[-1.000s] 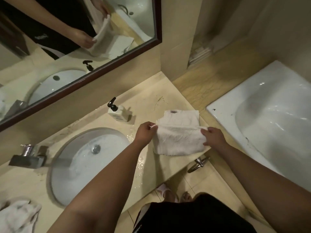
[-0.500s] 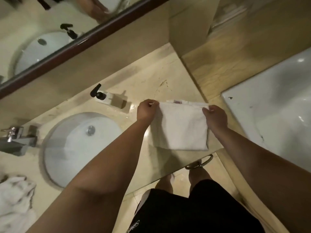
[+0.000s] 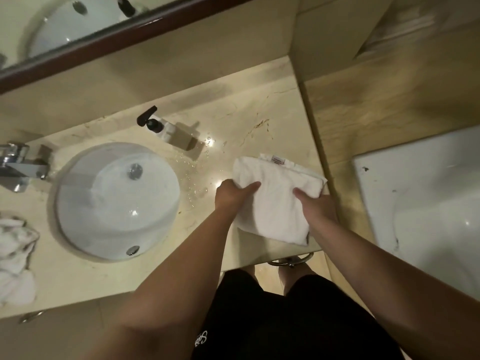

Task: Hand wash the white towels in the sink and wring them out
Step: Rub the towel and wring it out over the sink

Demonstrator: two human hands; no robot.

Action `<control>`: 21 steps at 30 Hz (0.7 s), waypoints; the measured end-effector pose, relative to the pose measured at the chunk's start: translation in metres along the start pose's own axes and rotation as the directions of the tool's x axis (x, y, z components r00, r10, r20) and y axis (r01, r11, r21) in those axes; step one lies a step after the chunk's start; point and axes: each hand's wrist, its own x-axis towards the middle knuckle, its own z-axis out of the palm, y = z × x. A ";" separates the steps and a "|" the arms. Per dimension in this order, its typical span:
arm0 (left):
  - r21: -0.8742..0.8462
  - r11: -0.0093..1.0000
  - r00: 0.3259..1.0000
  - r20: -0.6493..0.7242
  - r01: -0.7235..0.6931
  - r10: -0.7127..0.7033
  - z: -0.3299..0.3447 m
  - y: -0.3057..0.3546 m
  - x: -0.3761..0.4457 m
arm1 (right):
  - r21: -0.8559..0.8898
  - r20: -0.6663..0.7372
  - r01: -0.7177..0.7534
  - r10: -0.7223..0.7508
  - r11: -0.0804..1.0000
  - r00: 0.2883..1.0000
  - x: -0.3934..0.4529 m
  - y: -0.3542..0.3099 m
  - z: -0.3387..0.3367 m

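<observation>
Folded white towel [image 3: 275, 201] flat on the desk [image 3: 259, 105], right of the sink [image 3: 117, 201] and near the front edge, a tag showing at its far corner. Left hand [image 3: 231, 193] clamped on the towel's left edge, thumb laid across the top; right hand [image 3: 315, 203] gripping the right side, thumb likewise on the cloth. Both hands grasping the same towel, neither released. Sink basin apparently free of cloth, possibly holding clear water, though hard to tell; faucet [image 3: 18, 162] at its left, soap dispenser [image 3: 158, 126] behind, water droplets scattered on the desk between basin and towel. Crumpled white towels [image 3: 15, 253] heaped at the far left edge of the desk, well apart from the folded one. Judging from this layout: folded towel probably done with washing and wringing, now being stacked neatly. Heap at the left hard to class, either wrung and waiting for folding or not yet washed; wetness not readable. Task likely somewhere past the middle, with at least that heap left to deal with.
</observation>
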 end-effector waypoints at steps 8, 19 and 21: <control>-0.291 0.956 0.962 0.253 -0.029 0.106 -0.005 -0.011 -0.002 | -0.141 0.073 0.179 -0.170 0.974 0.983 -0.010 0.001 -0.005; -0.611 0.779 0.904 0.401 0.143 0.148 -0.041 0.000 0.009 | 0.139 0.165 0.272 -0.293 0.952 0.942 -0.021 -0.070 -0.012; -0.681 0.729 0.937 0.299 0.074 0.183 -0.055 0.015 0.015 | 0.146 0.165 0.324 -0.346 0.935 0.924 -0.021 -0.100 -0.010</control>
